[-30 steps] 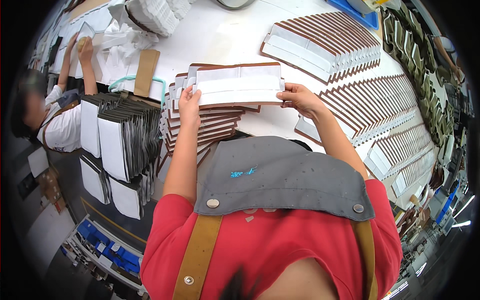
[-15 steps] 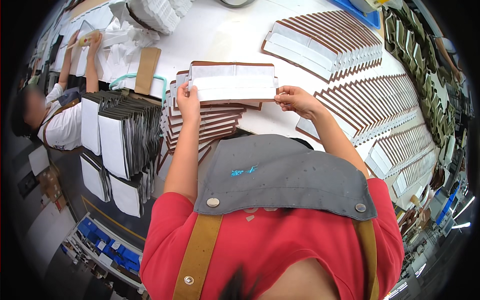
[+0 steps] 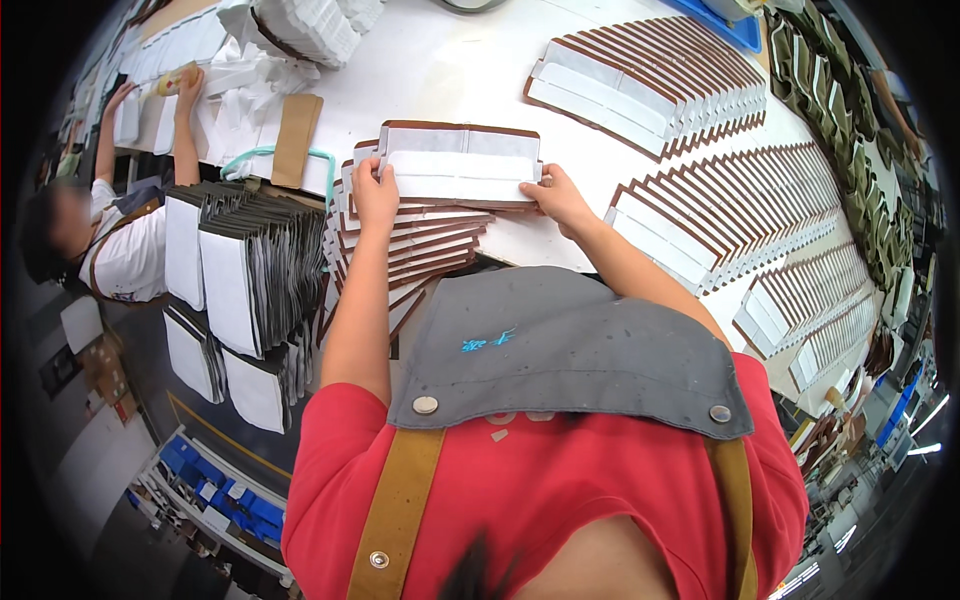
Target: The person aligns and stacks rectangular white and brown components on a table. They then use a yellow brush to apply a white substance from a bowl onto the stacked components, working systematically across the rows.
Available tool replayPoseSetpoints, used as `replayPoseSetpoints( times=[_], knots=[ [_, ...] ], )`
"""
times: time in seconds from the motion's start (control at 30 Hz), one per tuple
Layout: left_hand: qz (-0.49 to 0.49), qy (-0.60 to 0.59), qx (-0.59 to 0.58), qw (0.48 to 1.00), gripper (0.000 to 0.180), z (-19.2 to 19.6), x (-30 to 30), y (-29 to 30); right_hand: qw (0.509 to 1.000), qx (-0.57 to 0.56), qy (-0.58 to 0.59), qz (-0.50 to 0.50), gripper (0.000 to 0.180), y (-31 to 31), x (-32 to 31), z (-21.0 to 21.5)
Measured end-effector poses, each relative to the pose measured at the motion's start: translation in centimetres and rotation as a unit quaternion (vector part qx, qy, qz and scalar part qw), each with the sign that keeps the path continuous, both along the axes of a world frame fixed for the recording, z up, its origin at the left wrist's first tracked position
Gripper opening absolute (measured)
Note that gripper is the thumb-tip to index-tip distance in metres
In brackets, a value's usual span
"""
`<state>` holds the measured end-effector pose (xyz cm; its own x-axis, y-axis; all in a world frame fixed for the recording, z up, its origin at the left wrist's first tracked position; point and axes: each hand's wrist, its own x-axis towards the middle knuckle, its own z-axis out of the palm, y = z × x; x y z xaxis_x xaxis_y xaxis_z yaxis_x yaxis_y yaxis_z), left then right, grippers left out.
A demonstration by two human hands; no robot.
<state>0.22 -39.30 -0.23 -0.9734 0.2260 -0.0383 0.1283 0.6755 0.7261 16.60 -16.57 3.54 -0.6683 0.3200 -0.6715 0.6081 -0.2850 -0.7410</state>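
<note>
Between my two hands is a white panel with brown edges (image 3: 462, 175), flat and wide like a wallet lining piece. My left hand (image 3: 376, 197) pinches its left end, thumb on top. At the lower right corner, my right hand (image 3: 562, 200) is closed on the edge with the thumb over the white face. Beneath the panel and to its left lies a fanned stack of similar brown-edged pieces (image 3: 430, 250), partly hidden by the panel and my left forearm.
Overlapping rows of brown-edged white panels (image 3: 640, 95) cover the table's right side. Dark-edged white pieces (image 3: 228, 290) stand stacked at left, near a tan strip (image 3: 297, 140). A co-worker (image 3: 130, 250) works at far left. A blue tray (image 3: 735, 25) sits at the back.
My right hand has shifted left and turned, and the panel has moved slightly left with it. My left hand stays nearly in place. The co-worker's hands have moved a little.
</note>
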Motion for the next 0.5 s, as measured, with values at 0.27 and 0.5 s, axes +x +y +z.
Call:
replayPoseSetpoints(
  times=[0.27, 0.5],
  knots=[
    [0.011, 0.034, -0.052, 0.998, 0.024, -0.5, 0.2, -0.4, 0.995, 0.004, 0.098, 0.006, 0.026, 0.9, -2.5, 3.3],
    [-0.014, 0.049, -0.092, 0.994, 0.024, -0.3, 0.2, -0.3, 0.993, 0.005, 0.119, 0.000, 0.031, 1.4, -1.7, 0.7]
  ],
)
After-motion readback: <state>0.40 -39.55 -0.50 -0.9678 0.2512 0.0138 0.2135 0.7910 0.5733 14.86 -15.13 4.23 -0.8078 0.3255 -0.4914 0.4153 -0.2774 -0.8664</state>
